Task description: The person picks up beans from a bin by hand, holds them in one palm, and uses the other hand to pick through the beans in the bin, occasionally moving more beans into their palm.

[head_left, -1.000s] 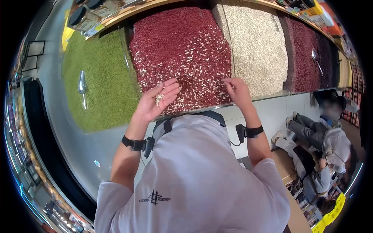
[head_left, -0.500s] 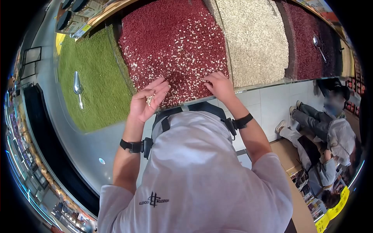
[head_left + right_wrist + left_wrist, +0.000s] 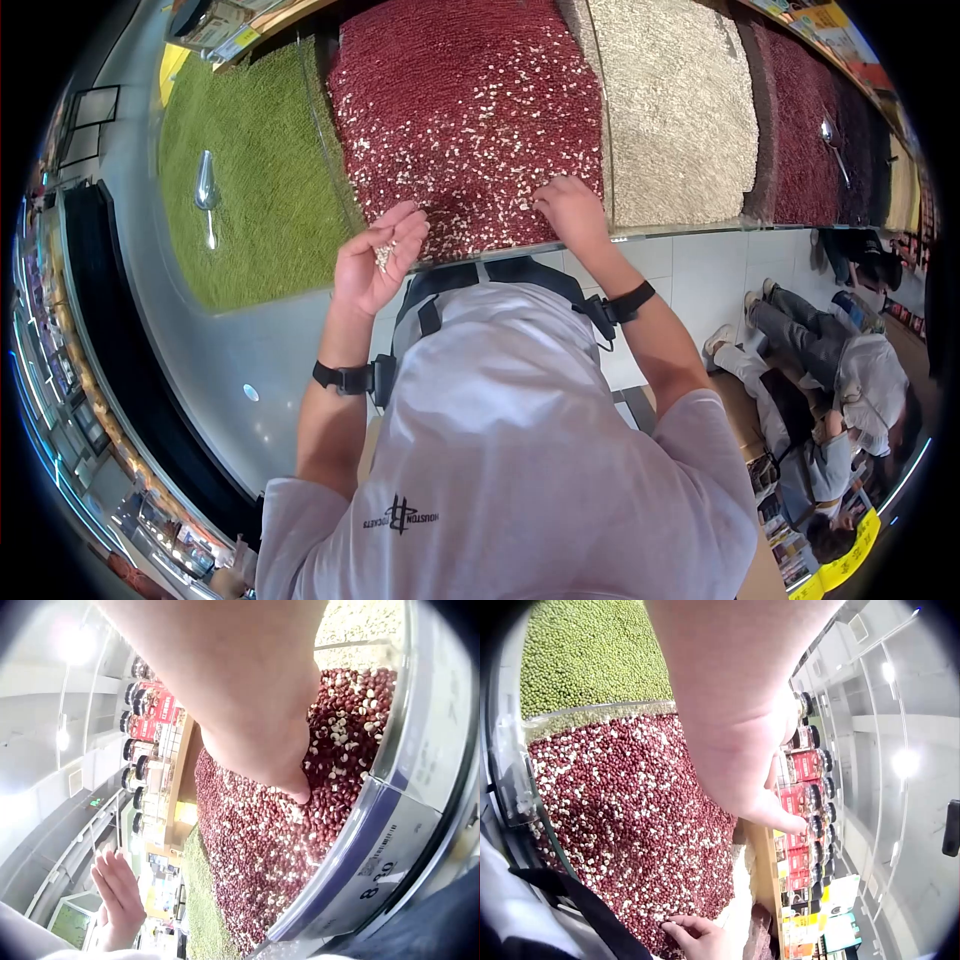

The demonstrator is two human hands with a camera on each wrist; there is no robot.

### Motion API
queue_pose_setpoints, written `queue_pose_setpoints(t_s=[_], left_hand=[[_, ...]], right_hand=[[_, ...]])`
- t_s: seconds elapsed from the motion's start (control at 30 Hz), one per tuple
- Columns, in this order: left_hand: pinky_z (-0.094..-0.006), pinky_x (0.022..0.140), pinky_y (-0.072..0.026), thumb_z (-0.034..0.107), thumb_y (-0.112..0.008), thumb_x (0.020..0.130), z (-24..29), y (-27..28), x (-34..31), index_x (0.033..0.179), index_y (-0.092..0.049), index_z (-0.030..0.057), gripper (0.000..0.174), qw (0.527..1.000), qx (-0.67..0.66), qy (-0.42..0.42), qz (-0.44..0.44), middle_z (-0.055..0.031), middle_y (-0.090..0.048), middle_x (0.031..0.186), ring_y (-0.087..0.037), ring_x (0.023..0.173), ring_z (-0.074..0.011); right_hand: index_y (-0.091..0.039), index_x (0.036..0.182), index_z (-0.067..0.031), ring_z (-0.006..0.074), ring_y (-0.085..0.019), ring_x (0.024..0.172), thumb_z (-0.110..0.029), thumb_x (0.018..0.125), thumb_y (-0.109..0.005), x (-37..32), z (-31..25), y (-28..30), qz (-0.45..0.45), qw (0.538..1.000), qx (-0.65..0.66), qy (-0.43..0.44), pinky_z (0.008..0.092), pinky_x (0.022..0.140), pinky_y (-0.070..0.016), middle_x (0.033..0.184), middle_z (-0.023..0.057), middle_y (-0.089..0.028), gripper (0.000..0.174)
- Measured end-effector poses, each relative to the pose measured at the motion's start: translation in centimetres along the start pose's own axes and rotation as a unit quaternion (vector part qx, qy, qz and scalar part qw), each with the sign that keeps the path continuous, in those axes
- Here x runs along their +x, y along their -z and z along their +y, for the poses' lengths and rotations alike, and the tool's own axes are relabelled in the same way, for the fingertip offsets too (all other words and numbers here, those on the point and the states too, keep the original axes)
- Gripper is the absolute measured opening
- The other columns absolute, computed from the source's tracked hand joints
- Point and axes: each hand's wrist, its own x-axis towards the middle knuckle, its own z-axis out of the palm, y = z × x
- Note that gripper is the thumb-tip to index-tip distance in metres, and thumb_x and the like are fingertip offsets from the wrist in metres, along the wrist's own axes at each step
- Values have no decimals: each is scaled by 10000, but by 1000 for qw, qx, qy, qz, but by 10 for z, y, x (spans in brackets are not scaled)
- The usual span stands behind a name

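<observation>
My left hand [image 3: 370, 280] is held palm up over the front left of the red beans [image 3: 440, 60], fingers relaxed. A small heap of pale kernels [image 3: 382, 256] lies in its palm. My right hand [image 3: 577, 218] is low over the front right of the same bin, fingers bent down at the beans. Many pale kernels [image 3: 339, 736] are scattered among the red beans in the right wrist view. Thumb and forefinger of the right hand [image 3: 706, 945] come close together at the surface in the left wrist view; I cannot tell whether a kernel is between them.
Green beans [image 3: 255, 190] with a metal scoop [image 3: 205, 185] fill the bin to the left. Pale grain [image 3: 680, 110] fills the bin to the right, past a divider. A clear front rim with a price label [image 3: 382, 862] edges the bin. Jars [image 3: 815, 799] line a shelf behind.
The right hand has moved left from the bin's right edge to lie over the red beans. The left hand has shifted slightly left, still carrying the pale kernels.
</observation>
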Motion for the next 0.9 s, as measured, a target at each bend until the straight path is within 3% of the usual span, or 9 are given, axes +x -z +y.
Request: queue_pose_setpoints(t_s=[0.27, 0.37, 0.43, 0.53, 0.57, 0.7, 0.8, 0.87, 0.9], left_hand=[[-440, 986, -521, -8, -403, 897, 13, 11, -16, 1327, -406, -119, 445, 1000, -6, -16, 6, -315, -540, 1247, -584, 1131, -410], [-436, 977, -527, -2, -404, 897, 20, 12, -18, 1330, -403, -117, 448, 1000, -1, -7, 1, -314, -539, 1246, -589, 1123, -409], [-435, 973, -530, 0, -405, 898, 25, 13, -19, 1334, -399, -116, 452, 1000, 0, 5, -4, -313, -540, 1245, -590, 1120, -408], [-436, 966, -534, 3, -401, 897, 36, 13, -20, 1344, -387, -113, 462, 1000, 2, 21, -15, -311, -545, 1239, -595, 1113, -406], [-434, 965, -535, 8, -403, 897, 40, 14, -20, 1347, -384, -111, 466, 999, 7, 30, -20, -309, -548, 1234, -598, 1109, -401], [-421, 953, -541, 30, -414, 898, 58, 19, -20, 1346, -390, -107, 469, 997, 42, 64, -30, -302, -554, 1228, -605, 1103, -388], [-415, 947, -543, 42, -426, 896, 66, 19, -19, 1337, -400, -110, 467, 994, 79, 74, -11, -301, -555, 1226, -606, 1105, -382], [-417, 946, -543, 50, -433, 895, 71, 25, -15, 1330, -408, -113, 465, 993, 81, 82, -16, -302, -556, 1223, -599, 1116, -384], [-427, 938, -551, 42, -419, 899, 73, 24, -15, 1332, -401, -117, 461, 993, 71, 90, -13, -302, -557, 1210, -605, 1096, -396]], right_hand=[[-738, 972, -101, 196, -648, 753, -183, 847, -687, 0, 5, 23, 1, 942, 284, -180, 302, 727, -510, 878, 61, -708, 158], [-725, 1005, -53, 127, -641, 804, -162, 886, -659, 2, 0, 27, 1, 871, 436, -226, 274, 732, -502, 919, 40, -720, 175], [-704, 1044, -6, 102, -638, 871, -138, 905, -639, 7, 4, 30, -6, 783, 517, -346, 253, 798, -493, 955, 39, -721, 202], [-694, 1071, -7, 90, -635, 881, -122, 905, -633, 10, 0, 32, 60, 816, 467, -335, 230, 822, -478, 934, 40, -718, 211], [-678, 1111, -17, 2, -449, 629, -122, 931, -603, 8, 3, 28, 63, 823, 461, -325, 166, 565, -367, 964, 12, -711, 221], [-671, 1104, -18, 10, -438, 635, -145, 936, -613, 6, -17, 36, 72, 804, 475, -350, 172, 571, -363, 929, -19, -687, 218], [-649, 1107, -36, 26, -452, 675, -182, 950, -605, 3, -30, 34, 58, 744, 544, -384, 191, 602, -371, 879, -54, -622, 219], [-656, 1082, -61, 47, -410, 659, -198, 946, -616, 8, -41, 33, 81, 645, 669, -360, 214, 602, -343, 799, -66, -551, 197], [-648, 1083, -87, 53, -441, 700, -201, 951, -608, 13, -45, 33, 81, 649, 662, -365, 213, 632, -357, 861, -67, -576, 179]])
